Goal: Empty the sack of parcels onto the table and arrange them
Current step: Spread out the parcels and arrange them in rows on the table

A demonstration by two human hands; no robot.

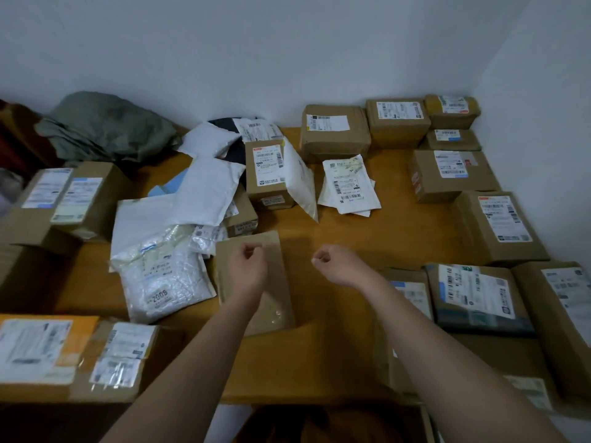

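The grey-green sack (105,126) lies crumpled at the table's back left corner. Parcels cover the wooden table (351,238). A loose heap of white mailer bags (204,187) and a bubble-wrap parcel (160,273) fills the left middle. A flat brown parcel (275,302) lies in front of me. My left hand (248,266) hovers above it with fingers curled, holding nothing. My right hand (335,262) is over bare table, also curled into a loose fist and holding nothing.
Cardboard boxes stand in rows along the back right (396,123) and right edge (499,225). More boxes sit at the near right (476,295), near left (64,356) and far left (73,199). A small box (267,174) stands upright mid-table. White walls close the corner.
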